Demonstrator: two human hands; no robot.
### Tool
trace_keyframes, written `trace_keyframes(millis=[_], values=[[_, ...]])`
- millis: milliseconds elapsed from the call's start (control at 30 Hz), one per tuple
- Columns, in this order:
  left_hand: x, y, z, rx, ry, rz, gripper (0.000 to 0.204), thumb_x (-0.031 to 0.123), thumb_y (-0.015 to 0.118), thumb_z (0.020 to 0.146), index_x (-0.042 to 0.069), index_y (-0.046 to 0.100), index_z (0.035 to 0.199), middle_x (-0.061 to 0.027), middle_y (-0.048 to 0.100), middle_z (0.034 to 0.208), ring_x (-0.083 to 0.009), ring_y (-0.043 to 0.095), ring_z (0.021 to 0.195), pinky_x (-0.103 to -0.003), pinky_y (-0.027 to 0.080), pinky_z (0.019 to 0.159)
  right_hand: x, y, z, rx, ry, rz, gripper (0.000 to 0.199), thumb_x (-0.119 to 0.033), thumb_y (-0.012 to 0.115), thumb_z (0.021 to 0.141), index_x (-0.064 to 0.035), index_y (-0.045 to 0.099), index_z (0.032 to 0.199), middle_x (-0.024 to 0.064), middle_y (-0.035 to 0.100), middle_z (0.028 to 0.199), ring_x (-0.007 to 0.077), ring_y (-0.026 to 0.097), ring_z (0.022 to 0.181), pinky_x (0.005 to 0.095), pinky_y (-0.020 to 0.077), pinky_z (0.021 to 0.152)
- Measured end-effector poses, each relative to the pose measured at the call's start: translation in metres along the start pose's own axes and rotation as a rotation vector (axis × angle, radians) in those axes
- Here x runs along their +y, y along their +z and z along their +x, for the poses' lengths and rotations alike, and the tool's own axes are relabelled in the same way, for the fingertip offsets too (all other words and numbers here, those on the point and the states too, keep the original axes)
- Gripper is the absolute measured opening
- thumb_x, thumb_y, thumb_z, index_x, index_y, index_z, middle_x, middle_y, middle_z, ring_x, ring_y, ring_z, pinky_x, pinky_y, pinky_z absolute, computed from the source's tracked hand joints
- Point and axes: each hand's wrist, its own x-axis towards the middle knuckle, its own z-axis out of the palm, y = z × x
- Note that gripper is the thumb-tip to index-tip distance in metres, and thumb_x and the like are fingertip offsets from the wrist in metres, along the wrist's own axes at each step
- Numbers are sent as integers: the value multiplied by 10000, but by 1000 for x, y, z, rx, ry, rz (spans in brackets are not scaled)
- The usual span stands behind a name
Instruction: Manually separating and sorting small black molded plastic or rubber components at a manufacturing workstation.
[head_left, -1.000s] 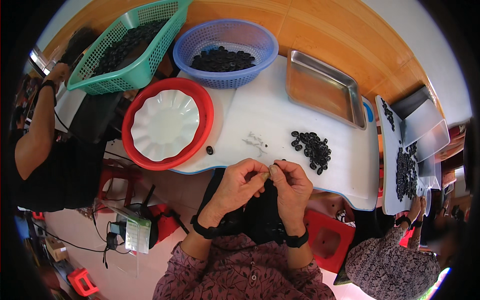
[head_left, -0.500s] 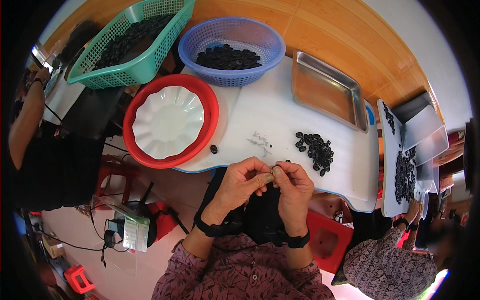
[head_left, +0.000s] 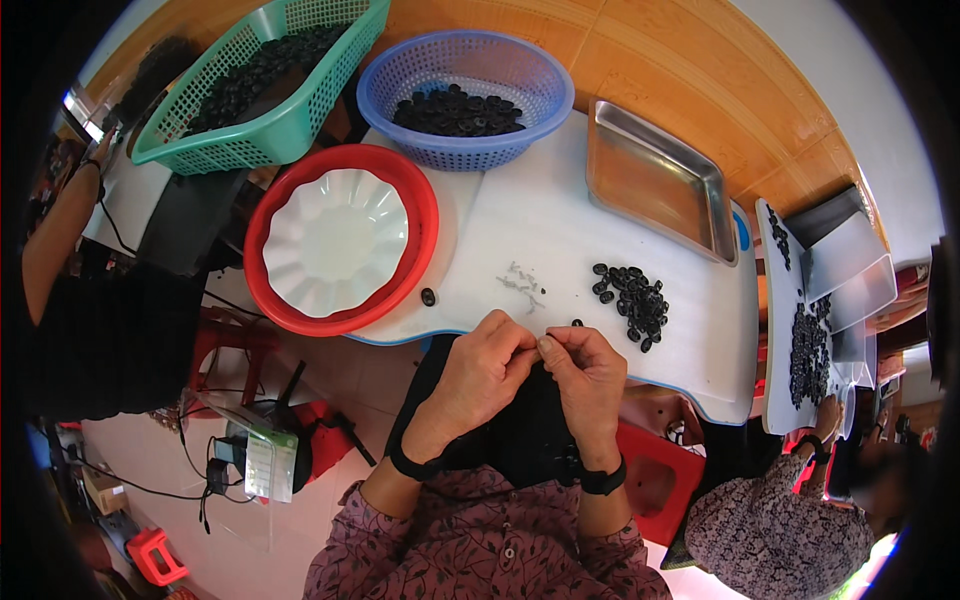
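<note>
My left hand (head_left: pixel 478 368) and my right hand (head_left: pixel 584 375) meet just off the table's near edge, fingertips pinched together. Whatever lies between them is almost wholly covered; only a tiny dark bit shows, too small to name. Right of my hands is a pile of small black oval parts (head_left: pixel 636 302), with one stray black part (head_left: pixel 577 323) by my right fingers. Beyond my fingertips lie thin whitish scraps (head_left: pixel 521 287). A single black oval part (head_left: pixel 428 297) with a pale centre rests near the red basin (head_left: pixel 425 215).
A fluted white bowl (head_left: pixel 338 242) sits in the red basin. Behind are a blue basket (head_left: pixel 548 112) and a green basket (head_left: pixel 290 146) of black parts, and a metal tray (head_left: pixel 655 205). People work at both sides; a second table (head_left: pixel 776 330) stands at right.
My left hand has turned, its fingers more curled, and its fingertips have closed against my right ones. A small grey-dark piece between the thumbs is now mostly hidden.
</note>
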Motion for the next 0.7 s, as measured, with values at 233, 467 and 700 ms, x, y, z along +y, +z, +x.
trace_keyframes(millis=[233, 467, 700], values=[[-6, 0, -1, 8, -53, -173, 118, -21, 675, 779, 8, 596, 861, -90, 558, 787, -210, 605, 621, -296, 466, 533, -5, 1, 1, 28, 67, 60, 143, -42, 677, 843, 41, 634, 951, 29, 649, 811, 59, 582, 699, 190, 474, 633], [0, 2, 3, 34, -254, -415, 60, -49, 653, 811, -24, 610, 846, -62, 584, 797, -108, 603, 594, -231, 479, 515, -12, 1, 4, 21, 120, 134, 166, -89, 670, 856, 30, 633, 966, 40, 646, 791, 59, 568, 644, 180, 446, 566], [0, 8, 2, 60, -235, -421, 42, 2, 630, 863, -19, 601, 884, -38, 598, 719, -80, 581, 559, -208, 464, 480, -9, 6, 5, 41, 114, 134, 171, -78, 653, 868, 38, 615, 987, 43, 636, 797, 56, 552, 646, 180, 445, 571]])
